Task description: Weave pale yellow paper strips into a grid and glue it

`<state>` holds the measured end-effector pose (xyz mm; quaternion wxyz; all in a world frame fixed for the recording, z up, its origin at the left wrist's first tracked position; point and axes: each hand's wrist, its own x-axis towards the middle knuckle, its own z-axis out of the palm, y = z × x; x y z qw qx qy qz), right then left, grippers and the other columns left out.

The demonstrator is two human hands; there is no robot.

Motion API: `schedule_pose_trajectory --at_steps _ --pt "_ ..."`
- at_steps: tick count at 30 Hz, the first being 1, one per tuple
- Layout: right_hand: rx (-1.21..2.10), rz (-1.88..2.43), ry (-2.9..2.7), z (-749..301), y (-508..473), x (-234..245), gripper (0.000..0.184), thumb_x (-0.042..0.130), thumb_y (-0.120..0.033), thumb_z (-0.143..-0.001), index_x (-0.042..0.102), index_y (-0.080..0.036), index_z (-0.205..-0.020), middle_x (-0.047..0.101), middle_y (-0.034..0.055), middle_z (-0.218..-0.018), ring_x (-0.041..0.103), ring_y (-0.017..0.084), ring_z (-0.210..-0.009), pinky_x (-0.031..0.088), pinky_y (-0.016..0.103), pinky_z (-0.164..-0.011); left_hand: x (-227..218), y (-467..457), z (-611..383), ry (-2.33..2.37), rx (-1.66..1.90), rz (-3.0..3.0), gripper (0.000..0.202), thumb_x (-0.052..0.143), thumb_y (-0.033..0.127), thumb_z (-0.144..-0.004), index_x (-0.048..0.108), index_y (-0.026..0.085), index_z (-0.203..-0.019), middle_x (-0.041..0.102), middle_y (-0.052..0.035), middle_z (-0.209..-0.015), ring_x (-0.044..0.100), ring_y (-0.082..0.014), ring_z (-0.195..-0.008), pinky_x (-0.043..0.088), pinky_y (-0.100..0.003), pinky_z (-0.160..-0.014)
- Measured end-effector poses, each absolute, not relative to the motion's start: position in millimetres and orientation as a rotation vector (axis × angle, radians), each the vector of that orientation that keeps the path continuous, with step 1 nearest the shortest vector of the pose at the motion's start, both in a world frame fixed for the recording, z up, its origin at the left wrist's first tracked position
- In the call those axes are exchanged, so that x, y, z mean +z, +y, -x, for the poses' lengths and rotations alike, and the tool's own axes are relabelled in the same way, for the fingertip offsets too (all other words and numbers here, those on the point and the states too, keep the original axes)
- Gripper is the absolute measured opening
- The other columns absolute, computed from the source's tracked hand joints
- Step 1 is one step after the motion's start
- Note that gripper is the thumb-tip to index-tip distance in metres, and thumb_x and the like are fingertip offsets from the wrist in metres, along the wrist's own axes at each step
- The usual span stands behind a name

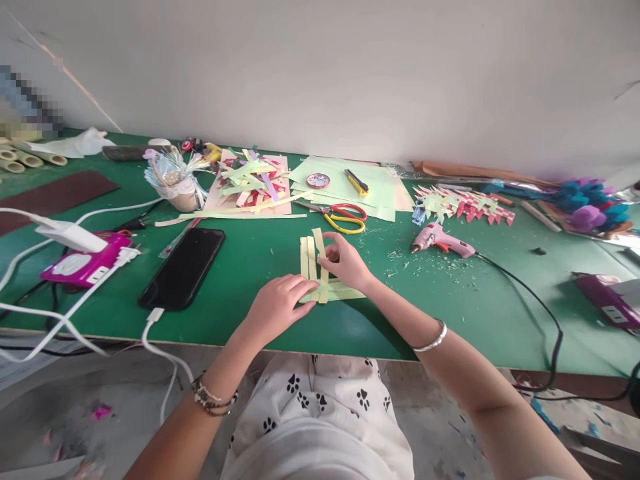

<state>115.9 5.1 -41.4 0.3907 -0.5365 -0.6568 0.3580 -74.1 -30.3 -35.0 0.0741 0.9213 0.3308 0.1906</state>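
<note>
My right hand (345,259) pinches a pale yellow-green paper strip (324,275) between thumb and fingertips, and that strip stands across other strips lying sideways. Those sideways paper strips (346,293) run under my right wrist. At their left end, my left hand (284,300) grips the crossing with its fingers on top and its thumb at the near side. Just left of the pinched strip, more upright paper strips (305,253) lie side by side on the green table (250,253). My left fingers partly hide where the strips overlap.
Behind lie scissors (345,217), a utility knife (357,183), a roll of tape (318,181) and a pile of cut strips (255,175). A pink glue gun (443,240) with a cord sits right. A phone (183,268) and a purple power strip (90,260) are left.
</note>
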Motion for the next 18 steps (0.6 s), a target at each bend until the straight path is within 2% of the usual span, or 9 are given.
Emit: schedule_pose_trajectory --at_steps 3,5,7,10,12,14,18 --pt "0.883 1.391 -1.687 -117.7 3.3 -37.4 0.017 0.055 -0.029 -0.076 0.055 -0.017 -0.087 0.053 -0.0032 -0.063 0.046 0.01 -0.056 0.041 0.024 -0.056 -32.9 -35.2 71.5 1.06 0.57 -2.722 0.022 0.052 0.028 -0.083 0.057 0.02 -0.103 0.064 -0.0032 -0.095 0.059 -0.0184 -0.086 0.047 -0.031 -0.071" --pt "0.828 1.416 -1.722 -118.6 2.3 -34.8 0.019 0.052 -0.034 -0.079 0.058 -0.017 -0.073 0.051 -0.0025 -0.06 0.045 0.01 -0.054 0.039 0.024 -0.053 -31.2 -39.1 67.9 1.105 0.582 -2.685 0.023 0.052 0.031 -0.083 0.057 0.02 -0.103 0.064 -0.0029 -0.093 0.058 -0.0184 -0.084 0.047 -0.031 -0.07" --pt "0.76 1.391 -1.757 -119.5 1.7 -32.2 0.024 0.052 -0.035 -0.081 0.06 -0.017 -0.067 0.054 -0.0003 -0.065 0.048 0.012 -0.059 0.04 0.025 -0.055 -30.3 -42.1 63.4 1.151 0.599 -2.654 0.025 0.05 0.035 -0.083 0.058 0.02 -0.102 0.063 -0.003 -0.09 0.058 -0.0186 -0.082 0.046 -0.03 -0.068" --pt "0.661 1.271 -1.792 -121.9 -0.5 -26.6 0.021 0.053 -0.031 -0.082 0.066 -0.018 -0.071 0.058 0.0039 -0.09 0.055 0.015 -0.083 0.044 0.026 -0.072 -31.4 -43.9 57.4 1.213 0.633 -2.639 0.026 0.05 0.039 -0.085 0.059 0.019 -0.1 0.063 -0.004 -0.086 0.057 -0.019 -0.079 0.045 -0.029 -0.063" --pt "0.6 1.226 -1.812 -124.4 -5.0 -21.0 0.023 0.052 -0.031 -0.084 0.069 -0.02 -0.074 0.056 0.005 -0.096 0.054 0.016 -0.092 0.043 0.028 -0.079 -33.1 -43.8 55.2 1.239 0.652 -2.662 0.025 0.054 0.037 -0.083 0.059 0.019 -0.099 0.063 -0.0042 -0.085 0.057 -0.0195 -0.078 0.044 -0.03 -0.062" --pt "0.557 1.217 -1.83 -127.1 -12.6 -14.6 0.026 0.05 -0.033 -0.086 0.07 -0.021 -0.076 0.054 0.0049 -0.09 0.054 0.016 -0.088 0.044 0.028 -0.078 -34.3 -43.3 54.3 1.256 0.651 -2.683 0.025 0.059 0.033 -0.08 0.058 0.019 -0.101 0.063 -0.0037 -0.085 0.058 -0.0199 -0.077 0.043 -0.03 -0.063" --pt "0.603 1.201 -1.835 -132.2 -33.9 -3.4 0.029 0.046 -0.038 -0.088 0.071 -0.022 -0.081 0.053 0.0039 -0.081 0.053 0.015 -0.079 0.044 0.027 -0.067 -33.1 -43.7 52.8 1.285 0.608 -2.686 0.027 0.061 0.029 -0.078 0.058 0.018 -0.103 0.062 -0.0028 -0.084 0.058 -0.02 -0.078 0.042 -0.03 -0.063"
